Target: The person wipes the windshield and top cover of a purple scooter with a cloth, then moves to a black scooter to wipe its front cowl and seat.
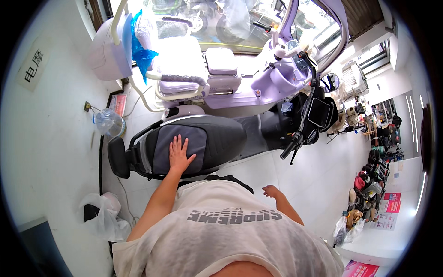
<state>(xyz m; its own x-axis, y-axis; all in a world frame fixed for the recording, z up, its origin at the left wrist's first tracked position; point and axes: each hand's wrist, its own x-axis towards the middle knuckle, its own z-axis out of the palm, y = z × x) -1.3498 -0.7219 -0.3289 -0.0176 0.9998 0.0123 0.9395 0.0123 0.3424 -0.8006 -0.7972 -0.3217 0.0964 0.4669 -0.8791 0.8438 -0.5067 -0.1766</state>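
Note:
My left hand [180,154] lies palm down with spread fingers on the dark grey rear part of a black electric scooter's seat [221,138]. My right hand [271,191] hangs over the pale floor, clear of the scooter. Its fingers look loosely bent; no object shows in it, but the palm side is hidden. A padded black backrest [118,157] stands at the seat's left end. To the right are the black handlebar grip [292,145] with its lever and a display [319,112]. A small clear plastic wrap [286,108] is on the front part.
A lilac three-wheeler [273,86] with white seats stands just beyond the scooter. By the left wall are a large clear plastic bottle [110,123], a cable and a white plastic bag [107,218]. More vehicles and piled goods [373,183] line the right side.

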